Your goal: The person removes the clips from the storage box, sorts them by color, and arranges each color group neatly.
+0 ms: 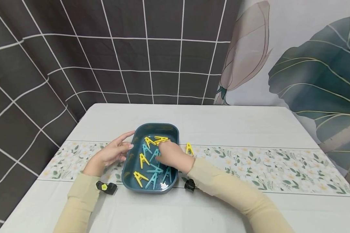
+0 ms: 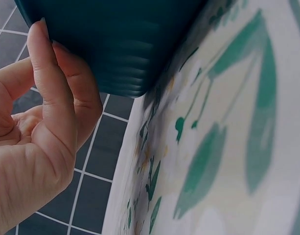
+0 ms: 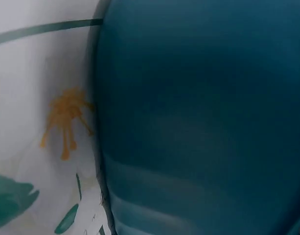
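A dark teal rectangular basin (image 1: 128, 176) stands on the table, holding several yellow clothespins (image 1: 143, 160) and blue clothespins (image 1: 152, 180). My right hand (image 1: 175, 157) reaches over the basin's right rim and down among the clothespins. Its fingertips are hidden behind the hand, close to a yellow clothespin, and I cannot tell whether they pinch one. At the basin's left side is my left hand (image 1: 112, 153), fingers relaxed, with fingertips against the outer wall (image 2: 105, 44). The right wrist view is filled mostly by the basin's outer wall (image 3: 198, 122).
One yellow clothespin (image 1: 189, 149) stands outside the basin, just beyond my right wrist. A floral band (image 1: 265, 168) crosses the white tablecloth (image 1: 221, 123). Behind the table hangs a dark gridded curtain (image 1: 163, 55), beside a leaf-patterned one (image 1: 318, 71).
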Action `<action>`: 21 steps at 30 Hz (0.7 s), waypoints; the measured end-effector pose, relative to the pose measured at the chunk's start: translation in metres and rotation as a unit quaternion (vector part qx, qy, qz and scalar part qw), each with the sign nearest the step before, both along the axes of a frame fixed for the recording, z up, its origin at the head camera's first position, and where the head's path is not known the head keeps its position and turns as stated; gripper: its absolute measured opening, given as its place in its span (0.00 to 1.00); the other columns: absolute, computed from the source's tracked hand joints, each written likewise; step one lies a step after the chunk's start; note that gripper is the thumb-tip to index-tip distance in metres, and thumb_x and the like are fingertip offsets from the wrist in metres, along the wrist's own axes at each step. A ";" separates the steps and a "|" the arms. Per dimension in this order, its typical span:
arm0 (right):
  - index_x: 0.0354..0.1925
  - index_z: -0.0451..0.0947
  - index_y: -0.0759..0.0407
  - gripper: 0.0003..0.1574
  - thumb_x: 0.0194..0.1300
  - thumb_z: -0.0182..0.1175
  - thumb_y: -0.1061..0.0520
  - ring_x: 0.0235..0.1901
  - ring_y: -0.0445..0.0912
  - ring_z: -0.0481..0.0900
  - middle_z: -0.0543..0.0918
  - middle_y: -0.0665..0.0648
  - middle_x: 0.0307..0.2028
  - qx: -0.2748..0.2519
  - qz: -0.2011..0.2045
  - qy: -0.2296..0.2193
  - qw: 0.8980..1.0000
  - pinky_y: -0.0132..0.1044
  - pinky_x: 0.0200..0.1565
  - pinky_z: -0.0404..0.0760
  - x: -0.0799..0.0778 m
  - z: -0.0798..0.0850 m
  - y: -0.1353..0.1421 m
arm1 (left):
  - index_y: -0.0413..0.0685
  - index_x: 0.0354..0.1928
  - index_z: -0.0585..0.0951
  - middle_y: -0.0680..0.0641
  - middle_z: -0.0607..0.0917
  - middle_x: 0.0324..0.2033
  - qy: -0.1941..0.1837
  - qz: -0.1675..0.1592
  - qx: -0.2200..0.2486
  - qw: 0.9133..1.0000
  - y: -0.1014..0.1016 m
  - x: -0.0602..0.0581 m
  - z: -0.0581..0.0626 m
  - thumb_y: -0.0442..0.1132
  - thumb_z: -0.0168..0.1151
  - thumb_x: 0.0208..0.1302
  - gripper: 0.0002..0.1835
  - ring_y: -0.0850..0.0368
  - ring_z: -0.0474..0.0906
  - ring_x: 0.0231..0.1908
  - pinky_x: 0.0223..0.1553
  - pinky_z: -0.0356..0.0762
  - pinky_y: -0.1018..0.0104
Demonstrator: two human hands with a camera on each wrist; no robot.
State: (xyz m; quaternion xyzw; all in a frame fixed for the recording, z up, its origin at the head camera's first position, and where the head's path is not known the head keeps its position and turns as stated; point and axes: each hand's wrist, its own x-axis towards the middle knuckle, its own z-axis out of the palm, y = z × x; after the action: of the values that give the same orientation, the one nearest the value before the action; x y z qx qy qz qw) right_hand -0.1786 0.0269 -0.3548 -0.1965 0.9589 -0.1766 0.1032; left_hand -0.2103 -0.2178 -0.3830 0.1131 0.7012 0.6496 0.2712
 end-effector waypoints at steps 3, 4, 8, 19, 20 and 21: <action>0.20 0.72 0.56 0.16 0.60 0.64 0.53 0.14 0.41 0.67 0.65 0.49 0.14 0.021 -0.004 -0.004 1.000 0.30 0.16 0.66 0.002 -0.001 -0.002 | 0.51 0.75 0.44 0.53 0.80 0.36 -0.003 -0.001 0.000 1.000 0.000 0.000 0.000 0.34 0.51 0.70 0.38 0.64 0.78 0.29 0.23 0.79 0.74; 0.18 0.71 0.56 0.18 0.59 0.64 0.54 0.14 0.42 0.67 0.65 0.49 0.13 0.027 -0.004 -0.003 1.000 0.30 0.16 0.66 0.002 -0.001 -0.003 | 0.51 0.75 0.44 0.53 0.80 0.36 -0.003 -0.001 0.000 1.000 0.000 0.001 0.000 0.34 0.51 0.71 0.38 0.65 0.78 0.28 0.23 0.79 0.74; 0.12 0.66 0.53 0.24 0.59 0.64 0.53 0.13 0.42 0.66 0.64 0.49 0.11 0.061 0.004 0.006 0.998 0.31 0.14 0.64 0.003 -0.004 -0.005 | 0.51 0.75 0.44 0.53 0.79 0.35 0.000 0.001 0.000 1.000 0.000 0.001 0.000 0.34 0.51 0.71 0.38 0.65 0.77 0.27 0.23 0.79 0.75; 0.16 0.70 0.54 0.17 0.58 0.63 0.56 0.16 0.43 0.69 0.70 0.51 0.16 0.115 0.030 0.007 0.993 0.33 0.16 0.68 0.000 -0.005 -0.006 | 0.52 0.75 0.45 0.52 0.80 0.38 0.004 0.002 -0.009 1.000 0.001 0.001 0.000 0.34 0.52 0.70 0.38 0.65 0.78 0.30 0.24 0.79 0.74; 0.17 0.72 0.54 0.15 0.57 0.63 0.57 0.17 0.43 0.69 0.71 0.51 0.16 0.115 0.031 0.010 0.993 0.34 0.16 0.68 0.000 -0.005 -0.006 | 0.52 0.75 0.45 0.52 0.80 0.38 0.004 0.003 -0.010 1.000 0.001 0.000 0.000 0.35 0.52 0.70 0.38 0.65 0.78 0.30 0.24 0.79 0.74; 0.19 0.73 0.55 0.13 0.57 0.63 0.58 0.18 0.43 0.69 0.72 0.51 0.18 0.114 0.031 0.011 0.993 0.34 0.16 0.69 0.001 -0.004 -0.006 | 0.52 0.75 0.45 0.52 0.80 0.39 0.003 0.003 -0.010 1.000 0.000 0.000 0.000 0.35 0.52 0.70 0.38 0.65 0.78 0.29 0.24 0.79 0.74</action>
State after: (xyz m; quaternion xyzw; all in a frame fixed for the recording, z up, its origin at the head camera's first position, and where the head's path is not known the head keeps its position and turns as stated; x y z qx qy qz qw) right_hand -0.1779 0.0206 -0.3587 -0.2147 0.9675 -0.0607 0.1193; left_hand -0.2098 -0.2175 -0.3830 0.1103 0.7088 0.6432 0.2677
